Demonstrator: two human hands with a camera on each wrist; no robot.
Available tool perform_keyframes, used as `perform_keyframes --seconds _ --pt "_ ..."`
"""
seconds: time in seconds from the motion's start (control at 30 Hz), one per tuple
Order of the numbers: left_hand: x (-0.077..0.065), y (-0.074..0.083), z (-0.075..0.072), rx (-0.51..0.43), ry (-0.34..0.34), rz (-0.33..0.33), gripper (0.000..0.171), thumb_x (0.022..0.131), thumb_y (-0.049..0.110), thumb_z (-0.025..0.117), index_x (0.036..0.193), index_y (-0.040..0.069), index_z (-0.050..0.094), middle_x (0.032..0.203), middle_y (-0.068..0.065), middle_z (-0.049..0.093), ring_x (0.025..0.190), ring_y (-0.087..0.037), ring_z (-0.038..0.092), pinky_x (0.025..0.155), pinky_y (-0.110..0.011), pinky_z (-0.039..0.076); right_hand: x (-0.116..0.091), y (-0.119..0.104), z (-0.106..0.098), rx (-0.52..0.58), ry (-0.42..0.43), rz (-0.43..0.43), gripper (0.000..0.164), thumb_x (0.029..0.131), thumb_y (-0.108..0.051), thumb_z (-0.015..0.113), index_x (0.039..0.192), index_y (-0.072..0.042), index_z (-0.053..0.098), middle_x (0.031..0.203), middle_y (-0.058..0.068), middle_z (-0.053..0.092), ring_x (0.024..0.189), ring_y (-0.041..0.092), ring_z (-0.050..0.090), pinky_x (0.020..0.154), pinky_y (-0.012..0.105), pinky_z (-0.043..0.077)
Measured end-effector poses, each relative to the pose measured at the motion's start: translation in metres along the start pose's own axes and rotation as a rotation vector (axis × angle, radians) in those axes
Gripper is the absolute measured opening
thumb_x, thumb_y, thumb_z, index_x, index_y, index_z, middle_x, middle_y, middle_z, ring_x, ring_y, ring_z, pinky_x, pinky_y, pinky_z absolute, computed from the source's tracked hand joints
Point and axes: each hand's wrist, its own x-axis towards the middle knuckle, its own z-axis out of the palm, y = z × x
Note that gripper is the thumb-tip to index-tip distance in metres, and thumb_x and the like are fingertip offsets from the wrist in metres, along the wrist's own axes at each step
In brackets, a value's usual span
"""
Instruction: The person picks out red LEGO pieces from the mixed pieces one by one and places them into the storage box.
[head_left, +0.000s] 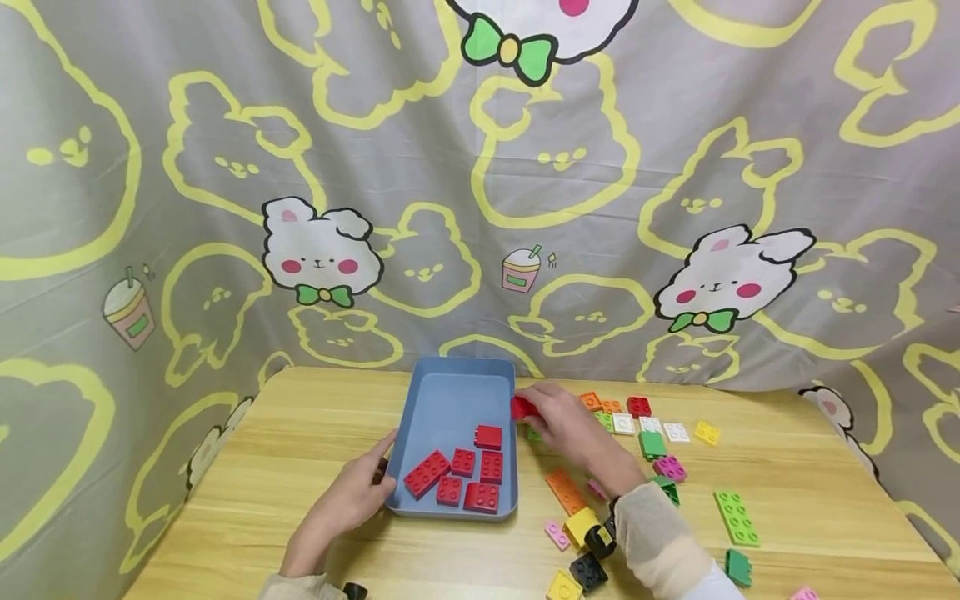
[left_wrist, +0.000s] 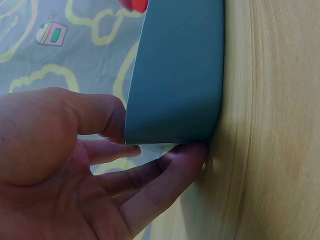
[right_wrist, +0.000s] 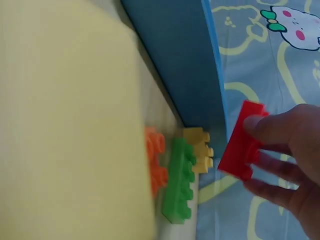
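A blue-grey tray [head_left: 450, 408] stands on the table, with several red building bricks [head_left: 427, 474] in its front part. My left hand [head_left: 356, 493] holds the tray at its left side near the front corner. Its thumb is at the rim and its fingertips [left_wrist: 192, 155] are low against the outer wall. A red building brick [right_wrist: 242, 142] is pinched between the thumb and fingers of my right hand [head_left: 558, 421], above table height at the tray's right rim. Part of that brick is hidden behind the fingers in the head view.
Right of the tray lie loose bricks: an orange brick [head_left: 566, 492], a yellow brick [head_left: 581, 527], a black brick [head_left: 588, 572], a green plate brick [head_left: 737, 517] and several others. Another red brick [head_left: 639, 407] lies at the back. A patterned curtain [head_left: 420, 250] hangs behind the table.
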Motion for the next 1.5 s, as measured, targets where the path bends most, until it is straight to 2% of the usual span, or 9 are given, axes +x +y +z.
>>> perform_keyframes --seconds 0.17,0.37,0.73,1.07,1.5 --pt "-0.001 -0.001 -0.001 -0.016 -0.009 -0.014 0.071 0.085 -0.006 0.056 0.152 -0.002 0.033 0.093 -0.013 0.063 0.077 -0.017 0.055 0.064 -0.034 0.051 0.006 -0.012 0.004 0.035 0.009 -0.022 0.04 0.086 -0.017 0.074 0.124 -0.006 0.066 0.114 0.007 0.067 0.104 0.02 0.062 0.085 0.035 0.056" --pt "-0.001 -0.002 -0.002 -0.002 -0.004 -0.02 0.071 0.084 -0.006 0.056 0.151 -0.003 0.034 0.09 -0.01 0.063 0.076 -0.016 0.055 0.065 -0.033 0.051 0.021 -0.025 0.009 0.051 -0.003 -0.12 0.037 0.088 -0.02 0.071 0.122 -0.007 0.066 0.105 0.005 0.067 0.091 0.014 0.061 0.078 0.029 0.057" --pt "-0.004 -0.004 -0.001 -0.014 -0.01 -0.031 0.071 0.085 -0.006 0.056 0.152 -0.003 0.033 0.092 -0.012 0.063 0.078 -0.018 0.055 0.066 -0.034 0.052 0.042 -0.048 0.025 0.085 -0.071 -0.195 0.033 0.089 -0.013 0.07 0.122 -0.007 0.067 0.109 0.006 0.066 0.095 0.016 0.063 0.083 0.031 0.056" --pt "-0.002 -0.002 0.003 -0.011 0.002 -0.008 0.07 0.085 -0.006 0.057 0.151 -0.002 0.034 0.095 -0.013 0.064 0.081 -0.018 0.056 0.068 -0.035 0.052 0.053 -0.062 0.033 0.094 -0.171 -0.161 0.036 0.089 -0.008 0.066 0.125 -0.007 0.066 0.116 0.008 0.064 0.094 0.015 0.061 0.082 0.029 0.055" --pt "0.001 -0.003 0.0 -0.014 -0.005 0.005 0.07 0.085 -0.006 0.057 0.151 -0.003 0.034 0.09 -0.012 0.062 0.079 -0.017 0.055 0.066 -0.035 0.052 0.066 -0.08 0.048 0.032 -0.254 -0.176 0.03 0.085 -0.008 0.073 0.116 -0.007 0.072 0.1 0.004 0.067 0.085 0.012 0.06 0.076 0.024 0.055"
